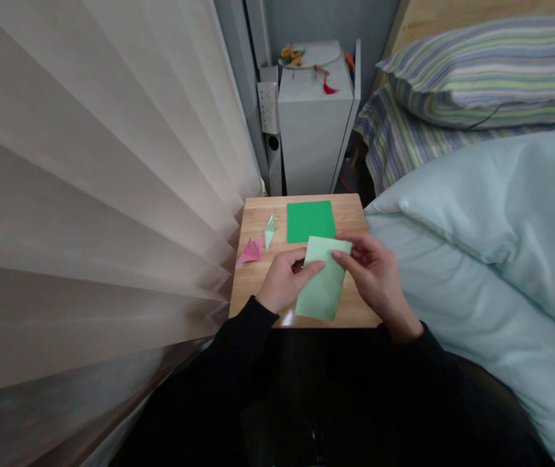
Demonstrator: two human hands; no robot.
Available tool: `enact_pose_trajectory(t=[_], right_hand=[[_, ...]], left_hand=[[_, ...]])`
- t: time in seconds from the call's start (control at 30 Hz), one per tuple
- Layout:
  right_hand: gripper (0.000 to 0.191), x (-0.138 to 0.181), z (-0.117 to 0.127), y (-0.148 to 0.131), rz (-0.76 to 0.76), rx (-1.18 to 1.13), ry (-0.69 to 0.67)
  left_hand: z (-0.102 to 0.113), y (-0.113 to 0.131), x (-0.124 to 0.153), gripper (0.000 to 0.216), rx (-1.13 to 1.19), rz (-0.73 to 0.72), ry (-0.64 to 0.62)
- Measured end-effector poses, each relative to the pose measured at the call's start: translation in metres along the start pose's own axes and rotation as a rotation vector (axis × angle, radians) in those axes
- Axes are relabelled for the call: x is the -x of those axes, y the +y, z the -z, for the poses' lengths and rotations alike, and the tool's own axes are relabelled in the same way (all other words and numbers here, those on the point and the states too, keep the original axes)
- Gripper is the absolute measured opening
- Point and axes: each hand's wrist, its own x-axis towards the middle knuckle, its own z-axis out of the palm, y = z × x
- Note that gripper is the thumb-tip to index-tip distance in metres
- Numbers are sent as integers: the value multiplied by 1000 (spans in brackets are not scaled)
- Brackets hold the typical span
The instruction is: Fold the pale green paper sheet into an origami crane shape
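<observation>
A pale green rectangular sheet of paper [325, 282], folded to a long narrow shape, is held just above the near part of a small wooden table. It is tilted, its upper short edge pointing away and slightly right, its lower corner close to the table's near edge. It is pinched on both long sides near the top.

table [350, 207]: between curtain [87, 214] at left and bed [491, 259] at right
cabinet [314, 123]: behind table
paper sheet [311, 220]: on table
</observation>
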Motion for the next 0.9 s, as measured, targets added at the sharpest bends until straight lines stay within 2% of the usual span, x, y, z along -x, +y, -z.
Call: enact_pose_trajectory(t=[0.1, 0.2, 0.53, 0.9], right_hand=[[29, 0, -1, -1, -12, -12, 48], [27, -2, -1, -1, -14, 4, 72], [35, -6, 2, -1, -112, -41, 148], [32, -6, 2, -10, -199, -18, 189]], left_hand=[[-3, 0, -1, 22, 99, -11, 112], [-3, -2, -2, 25, 125, 17, 152], [-2, -5, -2, 26, 41, 50, 144], [-1, -4, -1, 24, -18, 26, 133]])
